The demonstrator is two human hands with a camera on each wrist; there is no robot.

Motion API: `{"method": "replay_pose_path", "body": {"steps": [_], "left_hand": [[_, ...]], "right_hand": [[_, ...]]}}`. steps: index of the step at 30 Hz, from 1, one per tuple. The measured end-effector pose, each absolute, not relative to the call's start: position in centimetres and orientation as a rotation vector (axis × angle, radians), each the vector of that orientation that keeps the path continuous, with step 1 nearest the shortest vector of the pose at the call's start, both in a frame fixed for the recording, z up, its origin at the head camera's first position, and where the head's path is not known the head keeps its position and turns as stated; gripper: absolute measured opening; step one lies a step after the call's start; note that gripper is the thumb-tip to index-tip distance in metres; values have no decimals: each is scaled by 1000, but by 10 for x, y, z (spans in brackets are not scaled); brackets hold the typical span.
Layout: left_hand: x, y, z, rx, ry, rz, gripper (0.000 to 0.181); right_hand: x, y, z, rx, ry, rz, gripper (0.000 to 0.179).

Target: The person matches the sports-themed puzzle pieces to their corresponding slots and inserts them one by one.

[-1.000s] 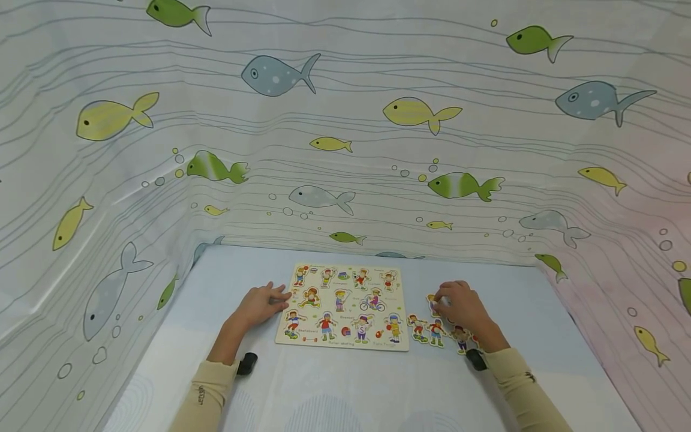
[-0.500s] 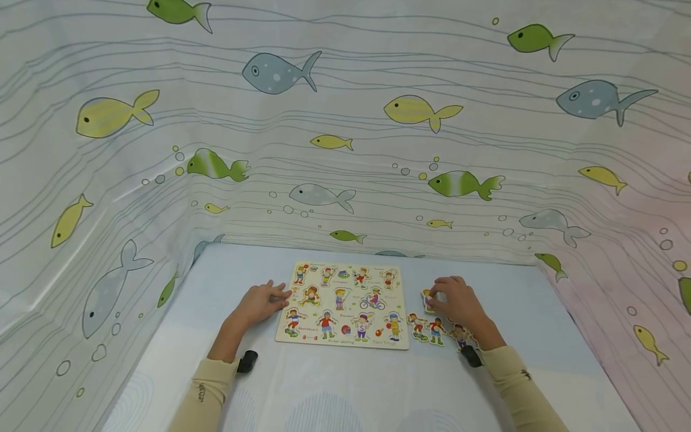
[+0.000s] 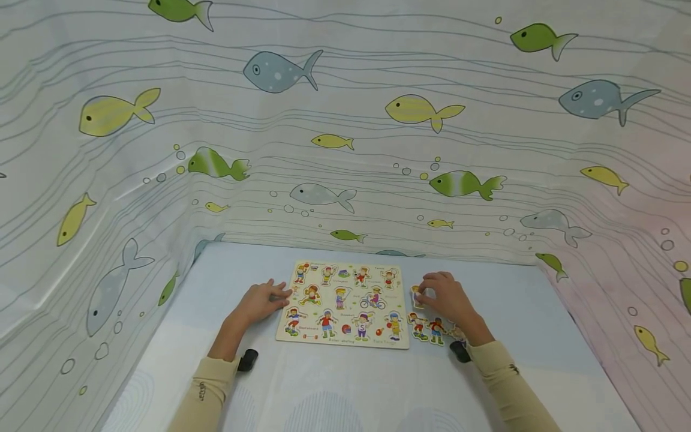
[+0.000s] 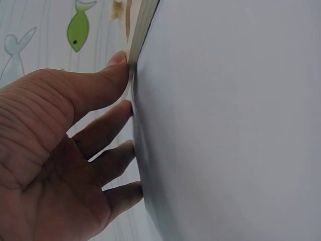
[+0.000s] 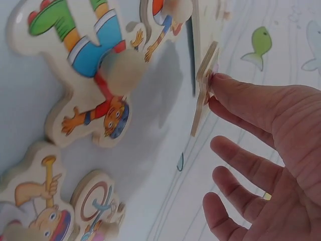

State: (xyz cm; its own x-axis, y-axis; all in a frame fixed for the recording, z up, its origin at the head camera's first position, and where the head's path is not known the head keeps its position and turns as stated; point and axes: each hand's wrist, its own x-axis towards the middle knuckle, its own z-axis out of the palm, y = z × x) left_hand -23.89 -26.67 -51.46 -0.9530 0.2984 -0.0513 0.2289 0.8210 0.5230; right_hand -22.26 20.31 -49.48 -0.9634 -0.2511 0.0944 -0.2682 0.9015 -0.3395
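My right hand [image 3: 447,295] pinches a wooden puzzle piece [image 3: 415,298] by its front between thumb and index finger. In the right wrist view this piece [image 5: 204,90] is seen edge-on, its other fingers spread apart. It stands just off the right edge of the pale wooden puzzle board [image 3: 326,302], which bears colourful pictures of children playing sports. At the board's left edge, my left hand [image 3: 264,302] rests with spread fingers on the table. Its thumb touches the board's edge [image 4: 143,32] in the left wrist view.
Several loose knobbed pieces lie right of the board, among them a skateboarder piece [image 3: 417,326] and a blue-helmeted skater piece [image 3: 436,330]. A bicycle piece [image 5: 98,206] lies close by. The pale cloth-covered table [image 3: 345,384] meets fish-patterned sheets [image 3: 372,174] behind and at both sides.
My right hand has moved left with the pinched puzzle piece, from above the loose pieces to near the board's right edge. The left hand and the board have stayed put.
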Motion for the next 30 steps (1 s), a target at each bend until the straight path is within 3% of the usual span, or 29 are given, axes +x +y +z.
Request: {"method": "replay_pose_path", "body": {"steps": [30], "left_hand": [[-238, -265, -511, 398, 2860, 802, 34]], "right_hand": [[-236, 152, -478, 616, -2949, 554, 12]]}}
